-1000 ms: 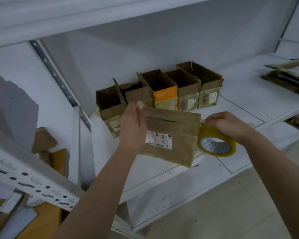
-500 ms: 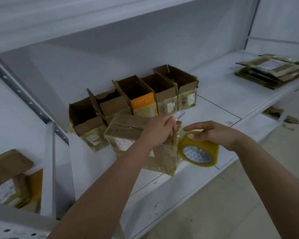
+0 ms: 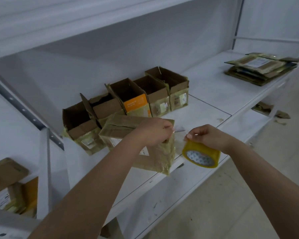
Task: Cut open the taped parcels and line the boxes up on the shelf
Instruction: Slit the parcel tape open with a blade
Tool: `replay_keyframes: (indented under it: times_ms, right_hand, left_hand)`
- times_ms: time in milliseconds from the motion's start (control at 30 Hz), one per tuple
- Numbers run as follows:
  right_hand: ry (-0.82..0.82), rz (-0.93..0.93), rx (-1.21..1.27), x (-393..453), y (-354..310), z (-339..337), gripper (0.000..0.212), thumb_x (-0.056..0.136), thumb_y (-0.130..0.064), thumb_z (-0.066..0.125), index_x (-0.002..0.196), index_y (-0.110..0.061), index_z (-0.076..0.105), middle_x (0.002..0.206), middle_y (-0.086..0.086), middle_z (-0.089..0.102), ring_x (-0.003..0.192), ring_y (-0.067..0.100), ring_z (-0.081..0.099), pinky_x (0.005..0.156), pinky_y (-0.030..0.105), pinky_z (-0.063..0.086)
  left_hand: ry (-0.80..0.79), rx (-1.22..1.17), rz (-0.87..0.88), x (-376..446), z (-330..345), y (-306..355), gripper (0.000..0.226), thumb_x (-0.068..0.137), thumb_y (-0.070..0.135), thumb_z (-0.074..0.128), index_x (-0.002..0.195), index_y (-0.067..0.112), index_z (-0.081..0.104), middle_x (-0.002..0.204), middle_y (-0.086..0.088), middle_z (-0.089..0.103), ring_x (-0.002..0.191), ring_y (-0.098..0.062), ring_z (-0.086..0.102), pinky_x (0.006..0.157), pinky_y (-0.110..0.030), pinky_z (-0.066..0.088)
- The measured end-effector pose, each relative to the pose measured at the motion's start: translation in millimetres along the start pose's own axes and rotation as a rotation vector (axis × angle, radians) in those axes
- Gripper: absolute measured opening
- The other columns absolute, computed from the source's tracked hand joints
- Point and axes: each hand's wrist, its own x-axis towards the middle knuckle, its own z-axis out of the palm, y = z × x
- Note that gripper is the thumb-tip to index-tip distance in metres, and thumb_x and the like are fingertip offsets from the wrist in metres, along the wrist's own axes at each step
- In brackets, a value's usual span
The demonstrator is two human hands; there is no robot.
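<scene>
Your fingers on the left hand [image 3: 155, 131] curl round the top right corner of the taped parcel [image 3: 145, 144], pinching it there, while your right hand [image 3: 208, 136] grips the yellow roll of packing tape [image 3: 201, 155] just right of the parcel, with a clear strip of tape [image 3: 179, 131] stretched between the two hands. You hold the parcel above the front edge of the white shelf [image 3: 209, 99], just in front of the row of five opened boxes [image 3: 128, 102] that stand side by side on it. Well to the right of that row, on the same shelf, lies a stack of flattened cardboard [image 3: 261, 69].
</scene>
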Motion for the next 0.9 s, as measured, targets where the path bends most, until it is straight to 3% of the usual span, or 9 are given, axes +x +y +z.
replay_keyframes:
  times_ms: [67,200,367,467,533,633,767,833,900]
  right_hand:
    - [0.054,0.002,0.002,-2.5,-3.9,-0.1,0.017,0.095,-0.035,0.062,0.094,-0.028,0.078,0.091,-0.006,0.072,0.083,0.013,0.066,0.068,0.021,0.049]
    - [0.173,0.002,-0.116,-6.7,-12.2,-0.2,0.013,0.091,-0.031,0.066,0.085,-0.031,0.078,0.078,-0.019,0.064,0.077,0.003,0.056,0.062,0.016,0.04]
    - [0.241,0.015,-0.235,-9.8,-24.4,6.3,0.017,0.089,-0.025,0.064,0.096,-0.021,0.079,0.098,-0.001,0.071,0.095,0.018,0.061,0.078,0.028,0.047]
    - [0.253,0.022,-0.194,-9.1,-26.0,7.4,0.017,0.089,-0.024,0.064,0.096,-0.02,0.079,0.103,0.003,0.071,0.094,0.02,0.061,0.075,0.027,0.046]
    - [0.252,0.026,-0.159,-8.1,-24.0,7.0,0.018,0.091,-0.026,0.064,0.097,-0.018,0.079,0.099,0.002,0.069,0.085,0.016,0.057,0.069,0.024,0.043]
    - [0.239,0.023,-0.094,-4.7,-19.2,6.7,0.018,0.092,-0.028,0.064,0.098,-0.019,0.079,0.082,-0.01,0.061,0.072,0.004,0.05,0.058,0.016,0.037]
    - [0.218,0.01,-0.074,2.0,-13.7,12.6,0.017,0.092,-0.03,0.064,0.094,-0.021,0.08,0.072,-0.022,0.053,0.068,-0.001,0.046,0.054,0.011,0.032]
    - [0.213,0.003,-0.069,2.8,-10.9,15.4,0.017,0.091,-0.03,0.065,0.091,-0.021,0.08,0.071,-0.021,0.057,0.069,-0.001,0.048,0.054,0.012,0.034]
    - [0.202,-0.003,-0.061,3.6,-7.1,15.6,0.016,0.091,-0.031,0.066,0.092,-0.023,0.08,0.071,-0.02,0.058,0.071,0.001,0.051,0.059,0.015,0.038]
  left_hand:
    - [-0.031,0.234,0.001,2.0,-5.0,12.5,0.031,0.103,0.035,0.037,0.08,0.025,0.055,0.08,0.003,0.054,0.076,-0.016,0.049,0.057,-0.031,0.034]
    - [-0.071,0.576,-0.045,13.1,-3.0,36.7,0.04,0.103,0.037,0.032,0.119,0.014,0.06,0.111,-0.005,0.06,0.099,-0.025,0.055,0.074,-0.034,0.042]
    - [-0.077,0.84,-0.167,19.0,14.8,67.7,0.024,0.099,0.024,0.036,0.079,0.018,0.048,0.076,0.0,0.044,0.068,-0.018,0.042,0.069,-0.03,0.038]
    - [-0.064,0.897,-0.174,17.0,18.8,69.8,0.016,0.098,0.018,0.041,0.091,0.021,0.055,0.075,0.001,0.044,0.073,-0.018,0.045,0.068,-0.029,0.039]
    - [-0.064,0.853,-0.146,13.9,14.1,59.6,0.019,0.101,0.018,0.042,0.108,0.02,0.059,0.084,0.001,0.05,0.081,-0.02,0.051,0.067,-0.032,0.041]
    - [-0.075,0.54,-0.124,6.5,-4.8,36.9,0.022,0.102,0.015,0.042,0.115,0.012,0.06,0.1,-0.007,0.061,0.09,-0.023,0.06,0.074,-0.034,0.049]
    - [0.269,0.206,-0.134,6.1,-2.2,23.0,0.033,0.103,0.033,0.044,0.13,0.014,0.048,0.109,-0.004,0.062,0.093,-0.024,0.06,0.071,-0.035,0.046]
    - [0.299,0.198,-0.197,12.1,16.2,22.6,0.05,0.098,0.05,0.046,0.134,0.015,0.042,0.117,-0.004,0.061,0.103,-0.027,0.061,0.072,-0.035,0.045]
    - [0.31,0.289,-0.219,18.8,36.4,19.5,0.05,0.097,0.049,0.049,0.132,0.014,0.041,0.119,-0.005,0.062,0.105,-0.028,0.061,0.071,-0.034,0.043]
